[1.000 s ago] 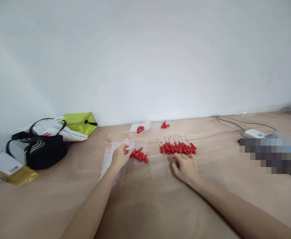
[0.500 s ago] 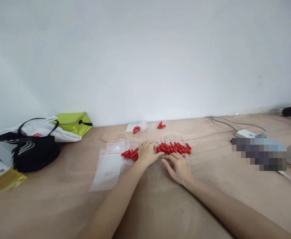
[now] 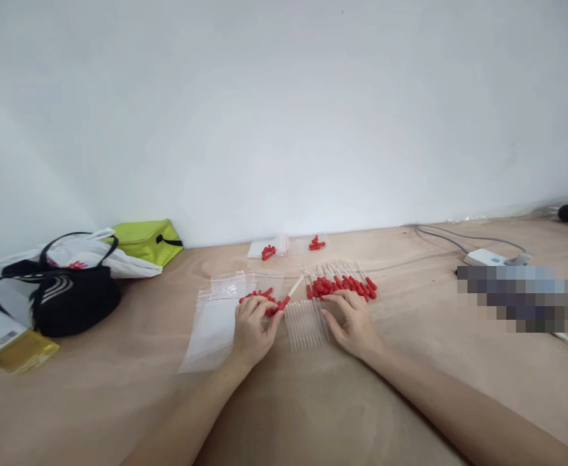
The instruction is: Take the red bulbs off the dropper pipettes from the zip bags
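My left hand [image 3: 253, 330] pinches a dropper [image 3: 283, 303] by its red rubber bulb, and the pale stem points up and to the right. Behind its fingers lies a small heap of red bulbs [image 3: 264, 293], partly hidden, on a clear zip bag. My right hand [image 3: 354, 323] is open, fingers curved and thumb apart, with its fingertips at the near edge of a pile of red-bulbed droppers [image 3: 345, 285]. I cannot tell whether they touch a bulb. Between both hands lies a row of thin clear tubes [image 3: 306, 325], side by side.
Flat clear zip bags [image 3: 211, 333] lie left of my left hand. Two small bags with red bulbs [image 3: 268, 252] are near the wall. A black bag [image 3: 77, 301] and a lime-green case [image 3: 143, 239] stand left. At right are a white power strip [image 3: 485, 257] and cables.
My left hand has moved left and toward me from the pile, now with a dropper between its fingers. The row of clear tubes shows more. My right hand has barely moved.
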### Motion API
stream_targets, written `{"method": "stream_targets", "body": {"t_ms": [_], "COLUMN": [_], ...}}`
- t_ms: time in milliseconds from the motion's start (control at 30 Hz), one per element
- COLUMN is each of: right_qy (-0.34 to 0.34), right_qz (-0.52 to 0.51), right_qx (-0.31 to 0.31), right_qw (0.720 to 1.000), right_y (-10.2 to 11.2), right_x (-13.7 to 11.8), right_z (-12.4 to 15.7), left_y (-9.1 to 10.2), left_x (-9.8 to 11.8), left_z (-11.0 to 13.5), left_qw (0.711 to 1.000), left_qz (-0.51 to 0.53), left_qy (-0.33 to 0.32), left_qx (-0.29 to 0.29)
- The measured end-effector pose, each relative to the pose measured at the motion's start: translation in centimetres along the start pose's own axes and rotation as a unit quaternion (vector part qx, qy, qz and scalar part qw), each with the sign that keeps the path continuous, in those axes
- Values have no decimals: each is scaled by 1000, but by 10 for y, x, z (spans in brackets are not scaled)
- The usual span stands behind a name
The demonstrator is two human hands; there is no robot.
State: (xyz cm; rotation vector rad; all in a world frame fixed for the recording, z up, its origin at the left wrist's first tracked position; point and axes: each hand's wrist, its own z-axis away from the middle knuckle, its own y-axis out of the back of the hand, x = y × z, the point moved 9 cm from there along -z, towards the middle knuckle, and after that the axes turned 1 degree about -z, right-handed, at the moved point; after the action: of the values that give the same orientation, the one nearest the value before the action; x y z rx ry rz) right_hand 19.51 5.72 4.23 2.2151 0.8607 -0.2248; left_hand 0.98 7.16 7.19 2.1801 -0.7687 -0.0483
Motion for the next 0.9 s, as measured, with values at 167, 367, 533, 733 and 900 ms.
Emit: {"method": "stream_targets", "body": {"t_ms": [167,367,533,733,900], "right_qy": [102,151,156,185,192], "right_qz": [34,23,19,4,1], "right_qx": [-26,-67,-81,-83,-80], "right_qw": [994,986,984,979,978], "right_y": [1,-8,-12,-10,-7], "right_x": [-21,-32,-33,-41,-42], "right_z": [-1,4,5,7,8], "left_y": [3,-7,-16,-18,-18], "left_x": [11,23,41,49,49], "left_z": [20,16,13,13,16], "left_qw": [997,992,982,981,981], "left_qz": [35,60,57,59,42], "left_qy": [-68,-92,-141,-156,-164], "left_qx": [-30,-60,-111,-100,-96]}}
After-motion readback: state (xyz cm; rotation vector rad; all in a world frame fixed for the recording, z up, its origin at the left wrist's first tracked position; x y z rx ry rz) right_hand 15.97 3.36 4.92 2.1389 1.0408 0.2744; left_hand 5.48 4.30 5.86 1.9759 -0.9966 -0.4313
